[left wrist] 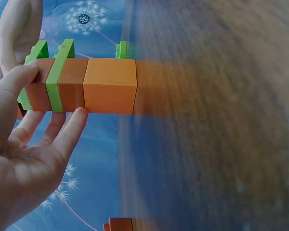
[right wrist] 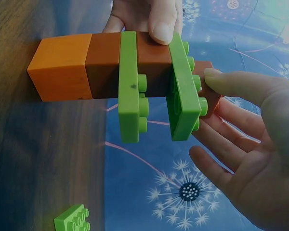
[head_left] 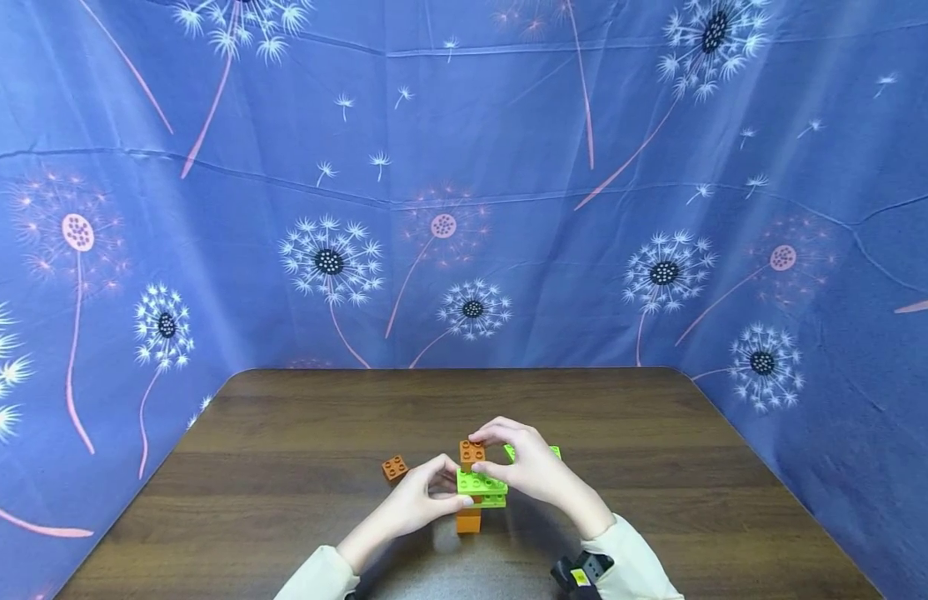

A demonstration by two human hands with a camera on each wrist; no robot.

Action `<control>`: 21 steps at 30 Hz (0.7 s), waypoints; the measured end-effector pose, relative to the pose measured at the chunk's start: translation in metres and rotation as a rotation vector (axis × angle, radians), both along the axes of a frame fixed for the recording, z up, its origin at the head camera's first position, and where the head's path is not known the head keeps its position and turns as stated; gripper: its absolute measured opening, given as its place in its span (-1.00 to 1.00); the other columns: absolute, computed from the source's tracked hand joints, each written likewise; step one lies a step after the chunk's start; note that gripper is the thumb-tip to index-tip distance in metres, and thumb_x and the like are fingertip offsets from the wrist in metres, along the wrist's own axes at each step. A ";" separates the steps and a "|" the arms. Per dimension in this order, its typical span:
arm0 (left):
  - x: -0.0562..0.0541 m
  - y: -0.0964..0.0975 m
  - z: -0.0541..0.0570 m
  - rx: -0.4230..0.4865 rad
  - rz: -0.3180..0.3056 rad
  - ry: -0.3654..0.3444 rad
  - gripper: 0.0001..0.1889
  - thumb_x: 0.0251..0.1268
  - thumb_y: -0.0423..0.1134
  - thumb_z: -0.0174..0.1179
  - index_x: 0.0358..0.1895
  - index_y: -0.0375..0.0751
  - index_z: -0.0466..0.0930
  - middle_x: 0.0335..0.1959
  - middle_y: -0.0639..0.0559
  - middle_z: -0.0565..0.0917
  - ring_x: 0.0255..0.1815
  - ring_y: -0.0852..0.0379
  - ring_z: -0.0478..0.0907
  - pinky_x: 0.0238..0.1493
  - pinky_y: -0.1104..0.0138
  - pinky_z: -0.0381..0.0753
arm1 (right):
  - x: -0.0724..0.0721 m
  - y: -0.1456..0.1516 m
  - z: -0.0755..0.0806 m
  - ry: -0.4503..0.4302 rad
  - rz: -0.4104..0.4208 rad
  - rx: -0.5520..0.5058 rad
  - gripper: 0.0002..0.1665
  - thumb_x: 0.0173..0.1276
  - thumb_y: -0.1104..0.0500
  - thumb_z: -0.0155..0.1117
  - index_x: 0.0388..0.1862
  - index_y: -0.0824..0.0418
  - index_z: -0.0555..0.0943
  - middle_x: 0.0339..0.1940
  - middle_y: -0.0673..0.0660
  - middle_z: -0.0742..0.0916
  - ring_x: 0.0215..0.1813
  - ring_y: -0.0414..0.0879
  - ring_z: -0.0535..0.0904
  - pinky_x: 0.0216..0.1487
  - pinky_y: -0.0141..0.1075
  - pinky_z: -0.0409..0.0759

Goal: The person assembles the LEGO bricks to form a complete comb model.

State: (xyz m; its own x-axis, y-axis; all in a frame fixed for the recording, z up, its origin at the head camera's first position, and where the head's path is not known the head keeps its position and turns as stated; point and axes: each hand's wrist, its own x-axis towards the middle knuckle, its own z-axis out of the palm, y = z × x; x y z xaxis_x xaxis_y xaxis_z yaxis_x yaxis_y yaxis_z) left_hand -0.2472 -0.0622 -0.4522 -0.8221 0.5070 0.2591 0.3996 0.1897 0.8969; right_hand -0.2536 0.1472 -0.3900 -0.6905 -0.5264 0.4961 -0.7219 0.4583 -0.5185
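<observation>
A tower of toy building bricks stands on the table near its front. At its foot is an orange block point(head_left: 468, 523), with a brown brick point(right wrist: 102, 62) on it, then a lower green plate point(right wrist: 129, 115), another brown brick point(right wrist: 154, 62) and an upper green plate point(head_left: 482, 483). My left hand point(head_left: 426, 502) holds the tower from the left, thumb on one side and fingers on the other. With thumb and fingers my right hand point(head_left: 530, 463) pinches the topmost brown brick point(head_left: 472, 455), which sits over one end of the upper green plate.
A loose brown brick point(head_left: 394, 468) lies left of the tower, just beyond my left hand. Behind my right hand is a loose green brick point(head_left: 556, 451), partly hidden. The wooden table point(head_left: 299, 425) ends at a blue dandelion-print cloth point(head_left: 539, 250).
</observation>
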 end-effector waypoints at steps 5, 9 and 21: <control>-0.001 0.000 -0.001 0.003 -0.001 -0.001 -0.71 0.13 -0.26 0.32 -0.17 -0.28 0.43 -0.17 -0.16 0.64 -0.15 0.18 0.61 -0.05 0.46 0.63 | 0.003 0.000 0.001 0.004 0.018 0.009 -0.63 0.10 0.17 0.44 -0.09 0.18 0.62 -0.17 -0.01 0.69 -0.14 -0.22 0.64 -0.05 -0.15 0.63; -0.001 -0.001 0.000 0.009 -0.004 -0.011 -0.71 0.13 -0.26 0.32 -0.17 -0.28 0.44 -0.17 -0.15 0.63 -0.14 0.17 0.61 -0.06 0.45 0.63 | 0.005 0.000 0.001 0.003 0.025 0.020 -0.64 0.10 0.15 0.44 -0.10 0.18 0.62 -0.18 -0.01 0.69 -0.14 -0.23 0.64 -0.05 -0.20 0.63; -0.001 -0.002 -0.001 0.004 -0.009 0.010 -0.73 0.15 -0.26 0.31 -0.16 -0.27 0.46 -0.16 -0.14 0.63 -0.13 0.16 0.61 -0.05 0.45 0.63 | 0.007 0.001 -0.002 -0.007 0.026 0.036 -0.65 0.12 0.11 0.43 -0.09 0.13 0.63 -0.18 -0.06 0.69 -0.14 -0.25 0.62 -0.06 -0.26 0.62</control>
